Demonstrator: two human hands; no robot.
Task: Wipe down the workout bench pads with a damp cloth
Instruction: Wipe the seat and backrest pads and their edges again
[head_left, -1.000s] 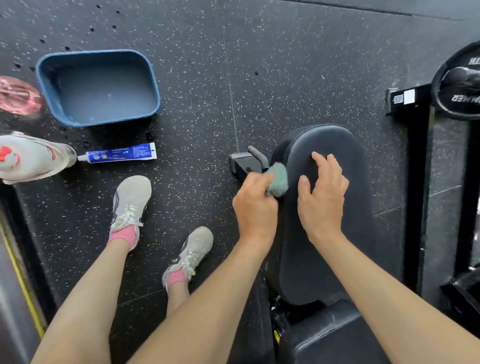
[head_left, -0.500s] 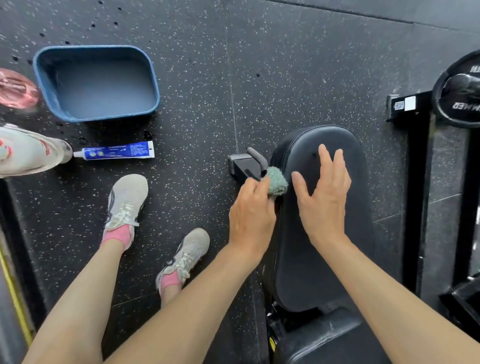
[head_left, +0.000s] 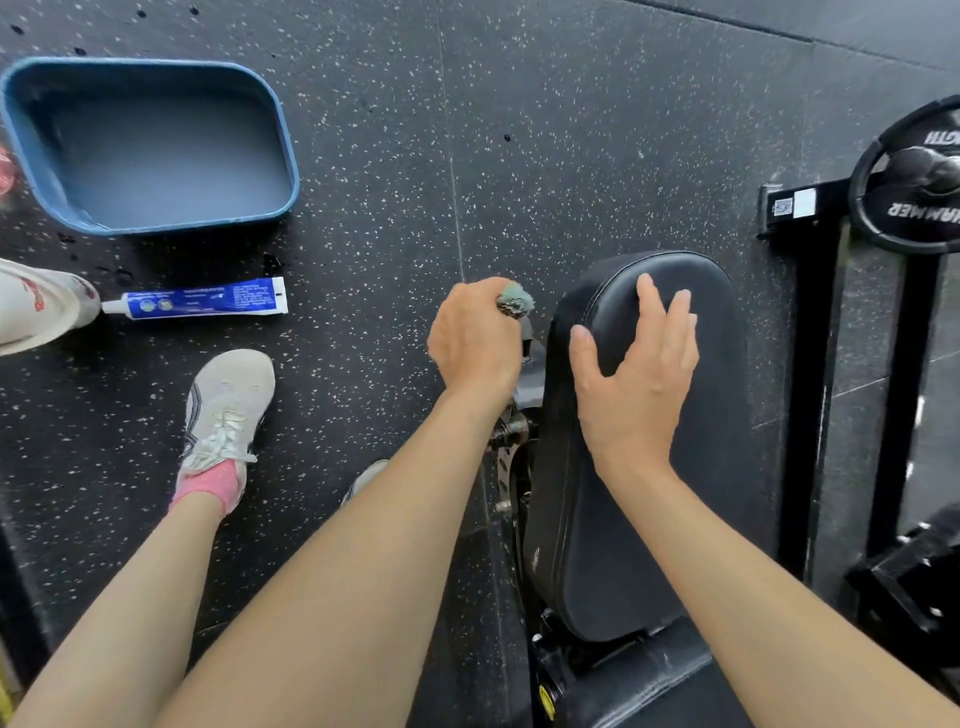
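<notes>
Pulling balled cloth (head_left: 515, 302) clear of back pad (head_left: 727, 415) left edge, left hand (head_left: 475, 343) fisted around cloth, right hand (head_left: 631, 384) spread flat on pad, wiping likely paused for regrip.

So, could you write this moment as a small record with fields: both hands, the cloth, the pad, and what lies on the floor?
left hand: grips the green cloth, beside the left edge of the bench pad
right hand: fingers spread, resting on the bench pad's upper part
green cloth: bunched in the grip, not on the pad's top face
bench pad: black
floor: blue basin; blue tube lying nearer the person
machine side: weight plate at the right
</notes>
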